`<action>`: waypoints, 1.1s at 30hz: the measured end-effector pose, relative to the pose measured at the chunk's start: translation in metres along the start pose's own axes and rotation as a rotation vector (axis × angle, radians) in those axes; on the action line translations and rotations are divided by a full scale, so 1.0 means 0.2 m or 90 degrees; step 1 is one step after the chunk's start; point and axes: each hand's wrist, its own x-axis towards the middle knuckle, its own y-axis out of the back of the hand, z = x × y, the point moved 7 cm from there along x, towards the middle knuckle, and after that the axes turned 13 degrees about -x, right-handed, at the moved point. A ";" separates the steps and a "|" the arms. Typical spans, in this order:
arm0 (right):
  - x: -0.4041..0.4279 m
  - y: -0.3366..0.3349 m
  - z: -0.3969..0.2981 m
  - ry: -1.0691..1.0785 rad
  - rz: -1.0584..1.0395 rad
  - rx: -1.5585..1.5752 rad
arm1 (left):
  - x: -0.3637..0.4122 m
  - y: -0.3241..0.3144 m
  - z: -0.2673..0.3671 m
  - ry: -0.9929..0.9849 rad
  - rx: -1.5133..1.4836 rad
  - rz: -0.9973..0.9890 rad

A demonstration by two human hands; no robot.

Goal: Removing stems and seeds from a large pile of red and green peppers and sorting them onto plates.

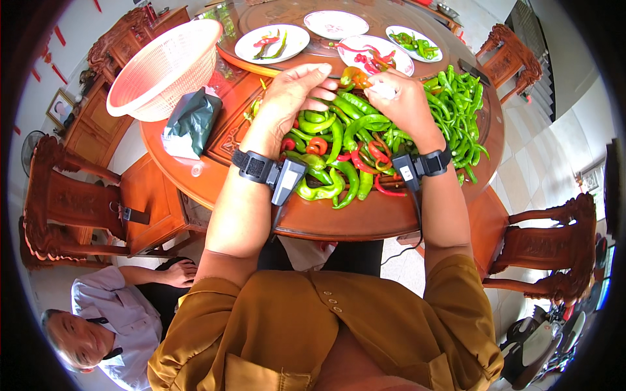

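My right hand (402, 100) grips an orange-red pepper (356, 77) between its fingers, just above the far side of the pepper heap. Close by on its left is my left hand (298, 90), its fingers apart and nothing seen in its grasp. Beneath both hands lies a heap of large green peppers (342, 134) with some red ones among them. A pile of slimmer green peppers (462, 117) spreads to the right. Beyond the hands, one plate (406, 68) bears red peppers, another plate (242, 46) a few red and dark green ones, and a smaller plate (391, 30) green ones. A floral plate (336, 24) shows no peppers.
A pink plastic basket (164, 73) and a dark plastic bag (195, 117) sit at the left of the round wooden table (342, 220). A phone-like dark object (473, 72) lies at the right. Carved wooden chairs stand either side; a person (117, 313) sits at lower left.
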 end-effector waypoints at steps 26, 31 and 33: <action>0.00 0.02 -0.08 -0.026 0.056 0.027 | -0.05 -0.17 -0.04 -0.007 0.065 -0.167; -0.01 -0.01 -0.03 -0.082 0.029 0.093 | -0.04 -0.14 -0.01 -0.019 0.005 -0.138; -0.01 -0.01 -0.02 -0.104 0.023 0.144 | -0.03 -0.12 0.00 -0.029 -0.020 -0.139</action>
